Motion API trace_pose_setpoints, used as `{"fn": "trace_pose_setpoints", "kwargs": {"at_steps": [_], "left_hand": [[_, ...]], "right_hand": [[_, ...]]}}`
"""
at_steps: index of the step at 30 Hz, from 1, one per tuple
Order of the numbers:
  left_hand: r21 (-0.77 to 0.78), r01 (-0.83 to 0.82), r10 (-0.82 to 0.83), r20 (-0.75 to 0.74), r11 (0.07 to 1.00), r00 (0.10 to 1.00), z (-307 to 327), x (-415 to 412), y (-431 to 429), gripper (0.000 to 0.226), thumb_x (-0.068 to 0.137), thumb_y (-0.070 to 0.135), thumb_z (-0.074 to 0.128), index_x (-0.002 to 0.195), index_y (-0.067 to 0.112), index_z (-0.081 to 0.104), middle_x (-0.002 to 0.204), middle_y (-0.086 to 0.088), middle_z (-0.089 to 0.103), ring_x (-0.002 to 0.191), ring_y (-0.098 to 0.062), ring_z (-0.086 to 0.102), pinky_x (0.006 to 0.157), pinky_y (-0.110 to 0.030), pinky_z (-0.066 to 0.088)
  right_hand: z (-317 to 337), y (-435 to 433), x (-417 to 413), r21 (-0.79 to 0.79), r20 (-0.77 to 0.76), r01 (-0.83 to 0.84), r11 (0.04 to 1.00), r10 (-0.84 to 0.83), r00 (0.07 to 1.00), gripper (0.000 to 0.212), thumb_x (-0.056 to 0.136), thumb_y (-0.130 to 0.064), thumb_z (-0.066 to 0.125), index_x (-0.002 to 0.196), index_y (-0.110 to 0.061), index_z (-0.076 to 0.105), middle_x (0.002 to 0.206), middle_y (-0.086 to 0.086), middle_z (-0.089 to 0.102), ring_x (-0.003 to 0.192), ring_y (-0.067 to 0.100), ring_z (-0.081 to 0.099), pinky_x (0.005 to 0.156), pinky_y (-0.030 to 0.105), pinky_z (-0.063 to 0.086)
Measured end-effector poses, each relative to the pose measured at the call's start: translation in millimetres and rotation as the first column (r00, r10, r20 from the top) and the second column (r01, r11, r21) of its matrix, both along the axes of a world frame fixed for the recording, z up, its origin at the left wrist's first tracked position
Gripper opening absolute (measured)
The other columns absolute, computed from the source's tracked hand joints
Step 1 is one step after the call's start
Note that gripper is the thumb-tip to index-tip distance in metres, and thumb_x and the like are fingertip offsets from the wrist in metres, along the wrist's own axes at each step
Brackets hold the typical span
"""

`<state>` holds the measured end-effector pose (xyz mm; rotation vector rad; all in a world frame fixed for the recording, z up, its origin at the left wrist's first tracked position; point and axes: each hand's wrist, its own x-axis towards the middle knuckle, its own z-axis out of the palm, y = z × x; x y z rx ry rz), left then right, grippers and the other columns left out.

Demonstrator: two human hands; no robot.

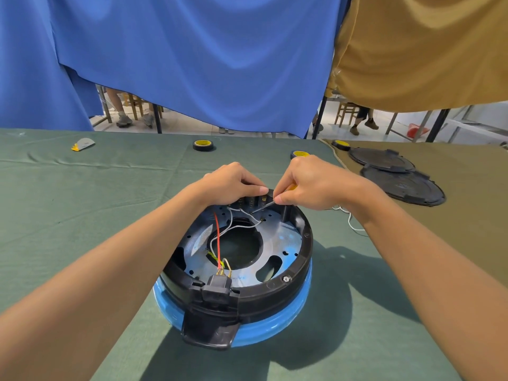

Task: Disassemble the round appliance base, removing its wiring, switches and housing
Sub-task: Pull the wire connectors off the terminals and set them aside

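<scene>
From the head view, the appliance base (275,306) sits upside down in the middle of the desk (82,215), closer to the person's side than to the far edge. It has a black housing ring (303,259) over a blue body. Inside lies a metal plate (280,240) with a round hole. Red, white and yellow-green wires (218,237) run across it to a socket (218,284) on the near rim.

Both hands meet at the base's far rim. The left hand (233,185) has its grip curled over that rim, thumb stretched toward the other hand. The right hand (313,185) has its grip pinched round a screwdriver (265,206) with a yellow handle. The shaft slants down into the base by the terminals at the far wall.

- 2 black round covers (395,174) lie near the desk's right edge on olive cloth, well apart from the base.
- A white cord (351,221) lies between them and the base, just beside the right wrist.
- 3 tape rolls stand along the far edge: a black one (203,145), a blue one (299,154) just behind the right hand, and another (341,144).
- A grey and yellow scrap (83,144) lies toward the far left corner.
</scene>
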<state>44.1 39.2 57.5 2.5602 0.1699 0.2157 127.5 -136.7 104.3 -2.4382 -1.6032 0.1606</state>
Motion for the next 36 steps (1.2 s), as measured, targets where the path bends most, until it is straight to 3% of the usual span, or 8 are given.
{"fn": "trace_pose_setpoints", "kwargs": {"at_steps": [2, 6, 10, 13, 17, 22, 27, 36], "left_hand": [[-0.022, 0.028, -0.028, 0.010, 0.999, 1.000, 2, -1, 3, 0.025, 0.096, 0.034, 0.058, 0.114, 0.024, 0.073, 0.100, -0.008, 0.074, 0.078, -0.011, 0.056, 0.084, -0.039, 0.048], [0.032, -0.022, 0.021, 0.042, 0.999, 0.999, 14, -7, 17, 0.031, 0.098, 0.031, 0.056, 0.125, 0.019, 0.066, 0.122, 0.009, 0.066, 0.109, -0.006, 0.059, 0.099, -0.024, 0.041], [0.081, -0.057, 0.059, -0.020, 0.995, 0.998, 15, -23, 33, 0.027, 0.099, 0.035, 0.053, 0.102, 0.015, 0.071, 0.095, 0.001, 0.063, 0.087, -0.020, 0.055, 0.087, -0.029, 0.042], [0.027, -0.082, 0.082, -0.012, 0.996, 0.997, 5, -37, 33, 0.028, 0.099, 0.032, 0.054, 0.116, 0.018, 0.071, 0.113, 0.001, 0.071, 0.104, -0.017, 0.063, 0.100, -0.037, 0.045], [-0.022, -0.060, 0.060, -0.007, 0.998, 0.998, 2, -39, 29, 0.027, 0.099, 0.025, 0.054, 0.120, 0.018, 0.070, 0.115, 0.003, 0.070, 0.109, -0.016, 0.063, 0.104, -0.039, 0.044], [-0.035, -0.025, 0.024, -0.036, 0.999, 0.999, 4, -32, 28, 0.028, 0.100, 0.025, 0.053, 0.123, 0.021, 0.068, 0.115, 0.008, 0.069, 0.108, -0.012, 0.062, 0.099, -0.030, 0.044], [-0.126, -0.047, 0.048, 0.008, 0.991, 0.999, -2, -30, 29, 0.025, 0.098, 0.023, 0.056, 0.119, 0.020, 0.070, 0.088, 0.025, 0.066, 0.087, 0.000, 0.062, 0.087, -0.022, 0.043], [-0.214, -0.067, 0.064, -0.024, 0.975, 0.998, -5, -22, 37, 0.022, 0.096, 0.023, 0.060, 0.114, 0.022, 0.073, 0.113, 0.007, 0.071, 0.106, -0.008, 0.063, 0.098, -0.026, 0.043]], "right_hand": [[-1, -2, 0, 0.039, 0.001, 0.021, 0.999, -0.022, 1.000, 0.014, 0.088, -0.025, 0.065, 0.092, -0.026, 0.079, 0.084, -0.012, 0.073, 0.079, 0.001, 0.060, 0.062, 0.013, 0.047], [1, -5, 0, 0.092, 0.003, 0.040, 0.995, -0.040, 0.999, 0.012, 0.088, -0.029, 0.066, 0.087, -0.029, 0.078, 0.077, -0.019, 0.067, 0.084, 0.005, 0.059, 0.068, 0.017, 0.046], [0, -1, -4, 0.147, 0.000, 0.017, 0.989, -0.017, 1.000, 0.014, 0.088, -0.029, 0.065, 0.087, -0.028, 0.078, 0.083, -0.012, 0.072, 0.080, 0.000, 0.058, 0.062, 0.012, 0.041], [-4, 7, -11, 0.120, -0.001, -0.006, 0.993, 0.006, 1.000, 0.014, 0.089, -0.028, 0.065, 0.091, -0.024, 0.078, 0.088, -0.007, 0.073, 0.078, 0.000, 0.061, 0.065, 0.016, 0.045], [-5, 13, -16, 0.114, 0.047, 0.003, 0.993, -0.009, 0.999, 0.016, 0.091, -0.029, 0.063, 0.095, -0.023, 0.077, 0.094, -0.004, 0.073, 0.082, 0.005, 0.057, 0.076, 0.027, 0.051], [-4, 14, -16, 0.091, 0.087, 0.018, 0.996, -0.026, 0.996, 0.017, 0.092, -0.029, 0.063, 0.098, -0.022, 0.077, 0.100, -0.002, 0.072, 0.092, 0.011, 0.057, 0.083, 0.038, 0.054], [-6, 15, -15, 0.084, 0.073, 0.023, 0.996, -0.029, 0.997, 0.017, 0.092, -0.028, 0.063, 0.099, -0.021, 0.077, 0.099, -0.002, 0.073, 0.088, 0.012, 0.063, 0.083, 0.036, 0.055], [-5, 21, -11, 0.054, 0.106, 0.005, 0.999, -0.010, 0.994, 0.016, 0.091, -0.026, 0.065, 0.100, -0.021, 0.078, 0.098, -0.004, 0.074, 0.085, 0.009, 0.061, 0.080, 0.031, 0.054]]}}
